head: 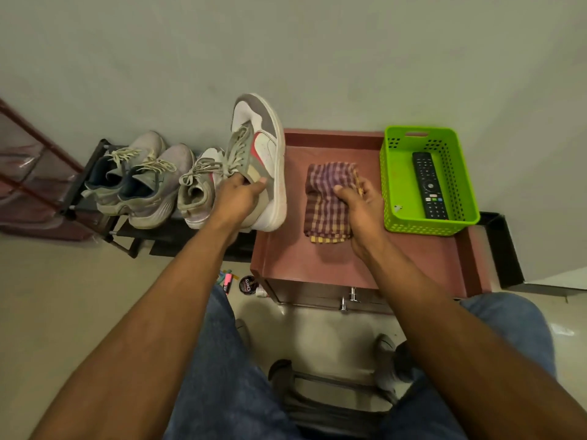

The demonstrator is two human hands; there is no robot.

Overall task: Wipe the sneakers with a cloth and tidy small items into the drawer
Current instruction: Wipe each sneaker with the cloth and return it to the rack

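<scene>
Evidently the wiping step is being prepared: the white sneaker (259, 160) is held aloft at ten o'clock by the left hand (236, 198), while the checked cloth (327, 201) on the cabinet top (317, 262) is gripped by the right hand (362, 208). Next, the cloth must be lifted to the shoe.

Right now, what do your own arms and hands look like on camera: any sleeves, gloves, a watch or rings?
Both arms are bare from the frame edge down to the wrists: no sleeves in view. The left hand and right hand wear no gloves, and I see no watch, band or ring on the wrists or on the fingers that show. Below the arms, blue denim jeans cover both legs.
</scene>
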